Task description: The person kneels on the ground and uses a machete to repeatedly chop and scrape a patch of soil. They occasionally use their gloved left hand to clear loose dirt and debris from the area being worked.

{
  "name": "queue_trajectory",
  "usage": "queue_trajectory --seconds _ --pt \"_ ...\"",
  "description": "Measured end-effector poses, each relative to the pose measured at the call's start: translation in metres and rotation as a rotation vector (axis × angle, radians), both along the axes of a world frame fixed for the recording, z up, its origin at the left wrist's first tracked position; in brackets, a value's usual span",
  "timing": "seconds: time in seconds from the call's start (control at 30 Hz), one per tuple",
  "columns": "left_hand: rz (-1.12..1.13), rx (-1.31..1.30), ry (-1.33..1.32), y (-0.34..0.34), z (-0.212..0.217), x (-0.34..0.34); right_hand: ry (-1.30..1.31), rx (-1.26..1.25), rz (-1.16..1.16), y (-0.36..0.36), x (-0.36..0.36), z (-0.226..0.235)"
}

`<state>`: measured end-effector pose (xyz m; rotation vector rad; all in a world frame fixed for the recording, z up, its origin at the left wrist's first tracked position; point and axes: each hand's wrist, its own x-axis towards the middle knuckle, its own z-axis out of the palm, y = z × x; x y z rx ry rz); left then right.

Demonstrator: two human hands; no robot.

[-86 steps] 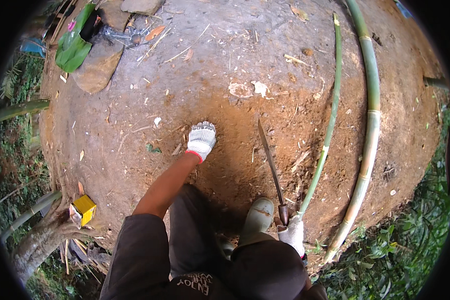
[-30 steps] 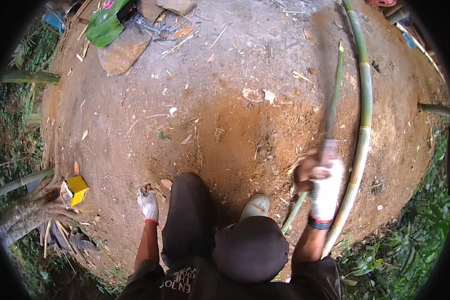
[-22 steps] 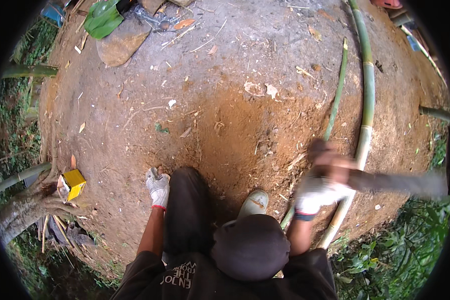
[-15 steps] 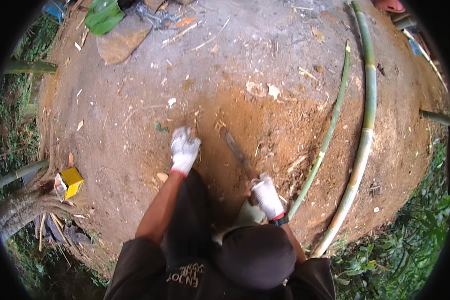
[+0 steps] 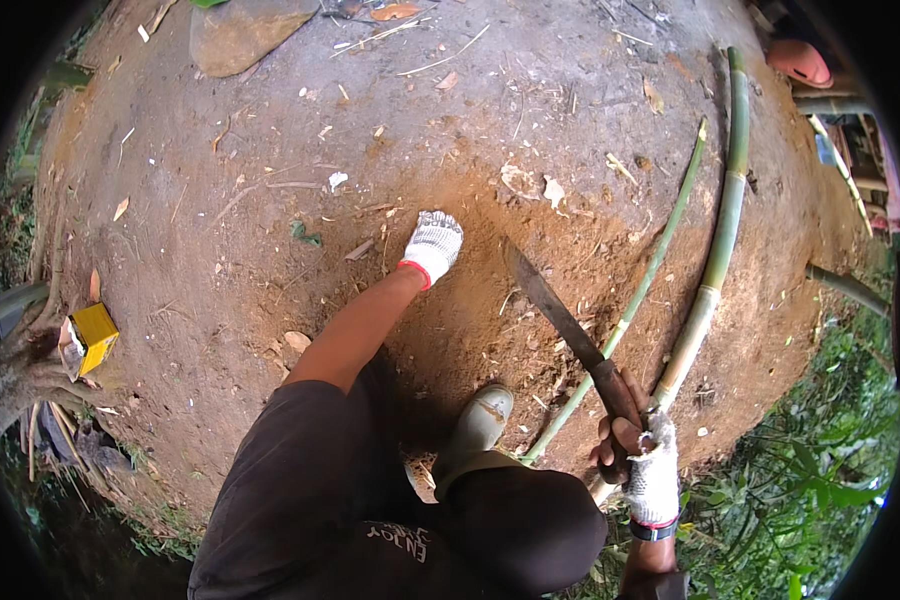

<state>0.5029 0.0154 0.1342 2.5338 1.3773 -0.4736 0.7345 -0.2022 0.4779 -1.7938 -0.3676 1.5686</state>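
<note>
My right hand (image 5: 638, 457), in a torn white knit glove, grips the wooden handle of a long dark machete (image 5: 555, 312) whose blade points up and left over the orange dirt. My left hand (image 5: 432, 245), in a white glove with a red cuff, reaches forward with its fingers down near the ground and holds nothing. Two green bamboo poles lie to the right: a thin one (image 5: 642, 290) and a thicker one (image 5: 717, 235). The thin pole's near end runs toward my rubber boot (image 5: 478, 425).
A small yellow box (image 5: 92, 337) sits at the left by tree roots. A flat stone (image 5: 245, 30) lies at the top left, with chips and dry leaves scattered over the dirt. Green plants (image 5: 810, 490) border the lower right. A reddish object (image 5: 798, 62) shows top right.
My right hand swung the machete up to the right, then brought it down so the blade rests over the dirt. My left hand moved from my knee forward toward the ground.
</note>
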Motion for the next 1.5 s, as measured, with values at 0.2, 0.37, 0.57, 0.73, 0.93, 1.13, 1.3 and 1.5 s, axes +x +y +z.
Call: queue_trajectory --seconds 0.2,0.37,0.57,0.73,0.93,1.13,1.3,1.5 --pt "-0.019 0.051 -0.266 0.007 0.012 -0.093 0.188 -0.14 -0.119 0.055 -0.086 0.007" --pt "-0.131 0.063 -0.18 0.045 -0.037 -0.092 0.097 -0.212 -0.122 0.12 -0.165 -0.136" --pt "-0.122 0.004 -0.023 0.08 -0.044 -0.096 0.248 -0.107 -0.158 0.113 -0.144 -0.168" --pt "-0.165 -0.098 -0.073 0.07 -0.031 -0.087 0.414 -0.128 -0.48 0.005 -0.06 -0.271" --pt "0.461 -0.209 -0.611 0.066 0.021 -0.119 0.189 0.026 -0.32 0.024 -0.127 -0.163" --pt "0.886 0.689 -0.706 0.016 0.039 -0.298 -0.964 0.183 1.136 0.112 -0.165 -0.006" --pt "1.193 0.648 -0.119 -0.064 -0.026 -0.45 -1.201 0.393 1.767 0.148 -0.22 0.046" --pt "1.175 0.6 -0.122 -0.06 -0.068 -0.477 -1.098 0.538 2.072 0.205 -0.29 -0.082"
